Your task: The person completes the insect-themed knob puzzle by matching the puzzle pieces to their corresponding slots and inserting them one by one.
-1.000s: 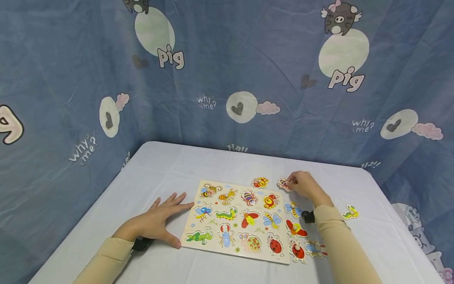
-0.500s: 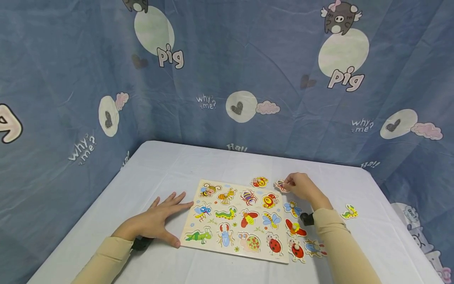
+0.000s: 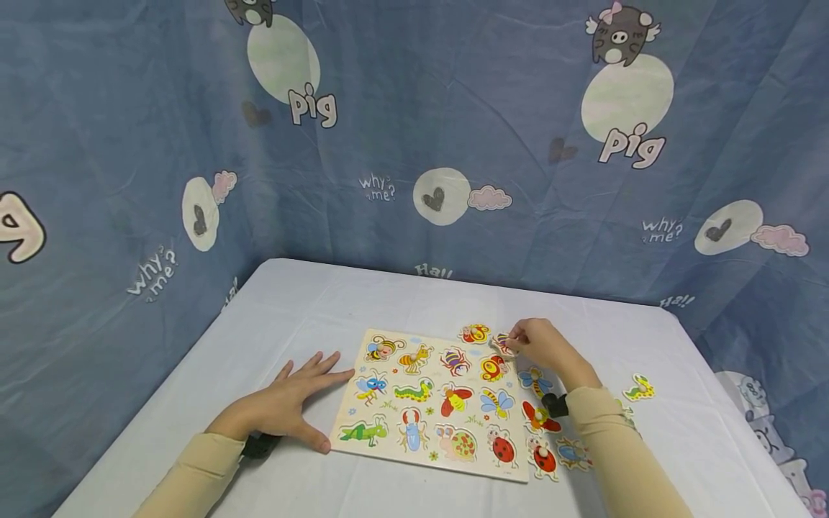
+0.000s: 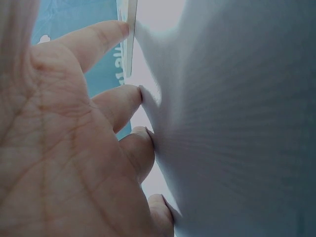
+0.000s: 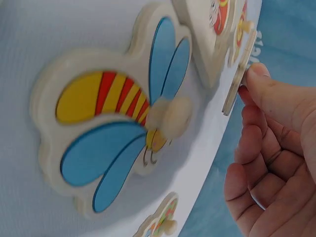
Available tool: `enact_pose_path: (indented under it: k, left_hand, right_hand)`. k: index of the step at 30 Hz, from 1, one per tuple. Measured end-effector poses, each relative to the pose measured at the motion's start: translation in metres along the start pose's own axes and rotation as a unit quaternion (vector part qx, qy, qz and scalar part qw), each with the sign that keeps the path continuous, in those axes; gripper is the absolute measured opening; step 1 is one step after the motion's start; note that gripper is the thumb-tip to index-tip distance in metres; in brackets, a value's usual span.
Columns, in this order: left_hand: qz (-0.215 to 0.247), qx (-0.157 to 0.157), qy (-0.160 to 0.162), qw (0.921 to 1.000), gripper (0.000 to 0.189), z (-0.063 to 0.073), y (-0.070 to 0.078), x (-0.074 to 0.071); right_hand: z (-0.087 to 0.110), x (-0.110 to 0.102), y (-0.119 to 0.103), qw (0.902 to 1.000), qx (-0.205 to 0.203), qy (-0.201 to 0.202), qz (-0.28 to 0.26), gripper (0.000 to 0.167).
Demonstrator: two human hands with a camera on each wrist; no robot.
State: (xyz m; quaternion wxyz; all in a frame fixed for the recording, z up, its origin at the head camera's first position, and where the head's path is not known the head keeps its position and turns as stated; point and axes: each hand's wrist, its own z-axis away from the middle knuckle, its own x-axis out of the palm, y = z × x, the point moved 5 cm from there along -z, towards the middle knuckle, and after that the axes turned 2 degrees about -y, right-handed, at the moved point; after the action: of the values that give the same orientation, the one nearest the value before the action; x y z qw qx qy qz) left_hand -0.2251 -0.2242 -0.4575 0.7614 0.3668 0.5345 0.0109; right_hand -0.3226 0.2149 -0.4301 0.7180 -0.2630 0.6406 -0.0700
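Observation:
My right hand (image 3: 547,349) pinches a spider puzzle piece (image 3: 500,342) between thumb and fingers, just above the far right corner of the wooden insect puzzle board (image 3: 482,464). In the right wrist view that spider piece (image 5: 239,74) appears edge-on at the thumb tip. My left hand (image 3: 285,403) lies with fingers spread at the board's left side, thumb and index finger touching its edge. In the left wrist view, the other fingertips of the left hand (image 4: 74,133) rest on the white cloth. A red-and-yellow bug piece (image 3: 475,333) lies behind the board.
Right of the board lie knobbed pieces: a blue-winged bee (image 3: 534,381), a red-winged bug (image 3: 539,416), a ladybug (image 3: 542,457) and a blue beetle (image 3: 573,453). A caterpillar piece (image 3: 640,387) sits farther right. Another piece (image 3: 627,411) is mostly hidden by the right sleeve.
The right hand has carried the spider piece leftward and slightly nearer, from beyond the board's corner to above it. The left hand has stayed put.

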Motion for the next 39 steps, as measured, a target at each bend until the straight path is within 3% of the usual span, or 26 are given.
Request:
enact_pose_path:
  k: [27, 39]
  left_hand:
    - [0.006, -0.002, 0.000, 1.0000, 0.121, 0.001, 0.001, 0.000]
    - [0.009, -0.002, 0.000, 1.0000, 0.121, 0.000, 0.000, 0.000]
  right_hand:
    - [-0.004, 0.028, -0.047, 0.9954, -0.092, -0.025, 0.012, 0.013]
    - [-0.007, 0.038, -0.063, 0.9953, -0.088, -0.039, 0.016, 0.013]
